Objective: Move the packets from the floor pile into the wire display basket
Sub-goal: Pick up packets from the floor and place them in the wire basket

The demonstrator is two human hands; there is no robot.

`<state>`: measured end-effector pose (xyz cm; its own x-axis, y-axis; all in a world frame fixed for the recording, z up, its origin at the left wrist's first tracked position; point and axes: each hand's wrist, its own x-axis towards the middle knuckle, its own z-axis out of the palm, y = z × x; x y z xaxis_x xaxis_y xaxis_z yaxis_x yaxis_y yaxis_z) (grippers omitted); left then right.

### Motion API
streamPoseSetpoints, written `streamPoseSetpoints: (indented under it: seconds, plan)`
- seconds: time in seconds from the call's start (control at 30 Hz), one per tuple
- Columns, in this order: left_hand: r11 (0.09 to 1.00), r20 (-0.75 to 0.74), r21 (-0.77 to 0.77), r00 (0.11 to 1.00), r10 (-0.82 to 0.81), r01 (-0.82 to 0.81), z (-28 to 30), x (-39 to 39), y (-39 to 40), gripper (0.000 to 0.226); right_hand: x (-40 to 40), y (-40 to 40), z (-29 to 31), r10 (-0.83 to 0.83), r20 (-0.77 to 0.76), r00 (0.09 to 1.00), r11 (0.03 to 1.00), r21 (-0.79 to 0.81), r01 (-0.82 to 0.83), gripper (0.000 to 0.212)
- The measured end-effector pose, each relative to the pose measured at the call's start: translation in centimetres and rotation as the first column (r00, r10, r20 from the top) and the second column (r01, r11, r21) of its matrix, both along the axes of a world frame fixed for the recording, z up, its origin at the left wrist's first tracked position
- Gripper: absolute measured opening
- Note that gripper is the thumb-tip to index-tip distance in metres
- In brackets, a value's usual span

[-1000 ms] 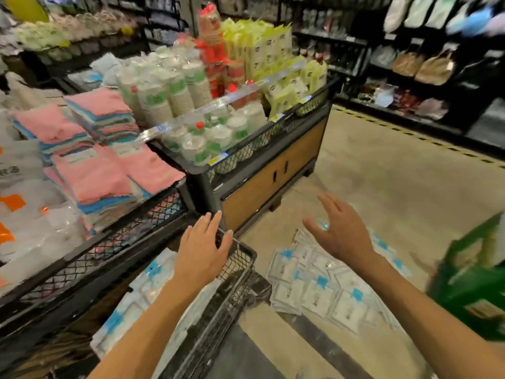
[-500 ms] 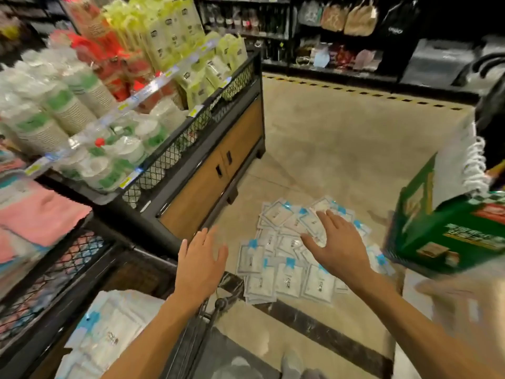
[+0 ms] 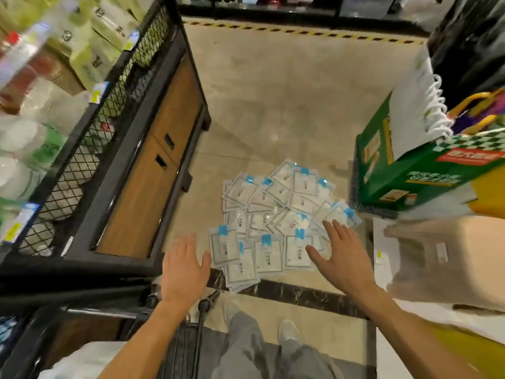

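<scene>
Packets [image 3: 276, 214], white with blue tabs, are heaped on the floor [image 3: 273, 105] beside the dark strip, left hand [image 3: 184, 266] and right hand [image 3: 341, 258] held spread and empty above the near edge; a small stack is best gathered squarely; print cannot be read.

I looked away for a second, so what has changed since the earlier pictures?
Both hands, left hand and right hand, have left the basket side and reached down toward the packets. Neither holds anything. The pile lies on the floor as before.
</scene>
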<state>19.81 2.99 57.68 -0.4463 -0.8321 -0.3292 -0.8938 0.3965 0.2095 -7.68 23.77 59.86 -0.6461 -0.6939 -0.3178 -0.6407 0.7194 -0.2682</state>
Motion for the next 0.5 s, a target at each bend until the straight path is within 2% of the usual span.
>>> streamPoseSetpoints:
  seconds: [0.17,0.27,0.4,0.5]
  plan:
    - [0.998,0.062,0.040,0.996,-0.060,0.058,-5.2,-1.6,-3.3,0.067,-0.6,-2.4,-4.4,-0.012,0.008,1.000,0.999,0.038,0.012,0.086]
    - [0.997,0.057,0.082,0.998,-0.019,0.014,-9.4,-2.2,-3.9,0.065,-0.9,-3.8,-8.7,0.014,0.011,1.000,0.998,0.059,-0.015,0.088]
    - [0.990,0.084,0.126,0.995,0.052,-0.063,-16.9,-3.3,-4.6,0.065,-1.3,-6.6,-16.6,0.068,0.085,0.994,0.991,0.112,-0.077,0.091]
    - [0.975,0.127,0.171,0.984,0.123,-0.144,-24.0,-4.0,-5.0,0.067,-1.2,-8.6,-24.3,0.107,0.099,0.989,0.989,0.093,-0.116,0.093]
